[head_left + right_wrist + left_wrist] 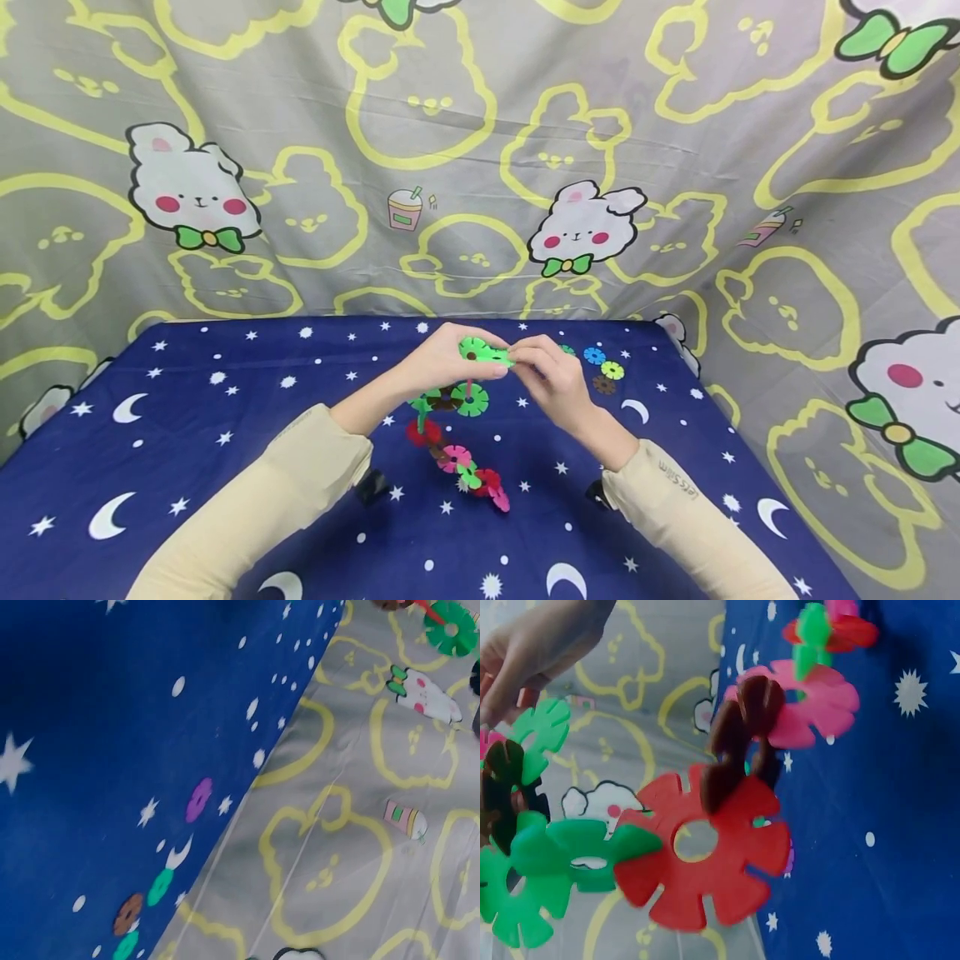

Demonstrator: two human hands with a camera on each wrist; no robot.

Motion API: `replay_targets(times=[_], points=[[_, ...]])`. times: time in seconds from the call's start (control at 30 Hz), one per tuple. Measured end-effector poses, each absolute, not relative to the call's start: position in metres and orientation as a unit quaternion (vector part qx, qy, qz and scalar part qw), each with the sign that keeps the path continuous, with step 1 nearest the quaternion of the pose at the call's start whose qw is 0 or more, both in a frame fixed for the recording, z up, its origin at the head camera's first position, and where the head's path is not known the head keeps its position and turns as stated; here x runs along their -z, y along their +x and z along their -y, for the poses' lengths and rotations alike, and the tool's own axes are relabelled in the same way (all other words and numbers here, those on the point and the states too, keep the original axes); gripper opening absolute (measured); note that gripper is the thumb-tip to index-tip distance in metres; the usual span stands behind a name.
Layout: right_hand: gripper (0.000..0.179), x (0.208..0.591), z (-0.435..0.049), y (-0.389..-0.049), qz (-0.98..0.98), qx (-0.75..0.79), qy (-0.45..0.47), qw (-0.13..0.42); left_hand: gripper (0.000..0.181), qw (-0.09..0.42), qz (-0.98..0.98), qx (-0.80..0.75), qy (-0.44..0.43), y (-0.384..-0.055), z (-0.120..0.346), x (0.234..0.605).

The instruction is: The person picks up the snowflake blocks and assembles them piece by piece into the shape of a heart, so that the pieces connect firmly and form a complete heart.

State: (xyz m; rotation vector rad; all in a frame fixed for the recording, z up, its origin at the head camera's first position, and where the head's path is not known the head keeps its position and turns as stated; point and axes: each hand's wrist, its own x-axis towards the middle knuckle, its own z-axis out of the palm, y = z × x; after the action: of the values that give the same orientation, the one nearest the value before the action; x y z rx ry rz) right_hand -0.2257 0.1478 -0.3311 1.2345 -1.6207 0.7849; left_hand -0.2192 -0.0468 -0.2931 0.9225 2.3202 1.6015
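Note:
Up over the table, my left hand (441, 357) holds a bright green notched disc (474, 348) between thumb and fingers. My right hand (557, 385) pinches the right end of the green pieces, its fingertips close to the left thumb. From there hangs a chain of interlocking plastic snowflake discs. It runs through a green disc (472, 401), a red disc (705, 855), a dark brown disc (731, 754), a pink disc (814, 705) and others, down to a pink disc (500, 499) at the lower end.
Loose discs lie at the back right of the table: a blue disc (594, 356), a yellow disc (612, 370) and a brown disc (603, 385). A purple disc (199, 800) lies on the starry blue tablecloth (247, 467). A patterned grey curtain (465, 192) hangs behind.

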Motion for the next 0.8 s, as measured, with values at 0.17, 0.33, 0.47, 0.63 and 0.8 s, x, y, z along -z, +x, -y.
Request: replay_targets(times=[0.17,0.33,0.47,0.63,0.8], points=[[0.012,0.337,-0.174,-0.239,0.717,-0.302,0.447,0.442,0.035,0.069,-0.777,-0.565,0.27,-0.218,0.052,0.289],[0.018,0.352,-0.213,-0.258,0.823,-0.295,0.292,0.389,0.033,0.058,-0.777,-0.572,0.258,-0.219,0.058,0.285],[0.023,0.367,-0.244,-0.269,0.9,-0.3,0.164,0.272,0.034,0.062,-0.779,-0.568,0.259,-0.219,0.06,0.285],[0.035,0.387,-0.273,-0.278,0.949,-0.278,0.116,0.097,0.033,0.063,-0.778,-0.567,0.263,-0.218,0.061,0.285],[0.038,0.404,-0.288,-0.278,0.96,-0.253,0.117,-0.021,0.034,0.069,-0.777,-0.568,0.262,-0.218,0.062,0.286]])
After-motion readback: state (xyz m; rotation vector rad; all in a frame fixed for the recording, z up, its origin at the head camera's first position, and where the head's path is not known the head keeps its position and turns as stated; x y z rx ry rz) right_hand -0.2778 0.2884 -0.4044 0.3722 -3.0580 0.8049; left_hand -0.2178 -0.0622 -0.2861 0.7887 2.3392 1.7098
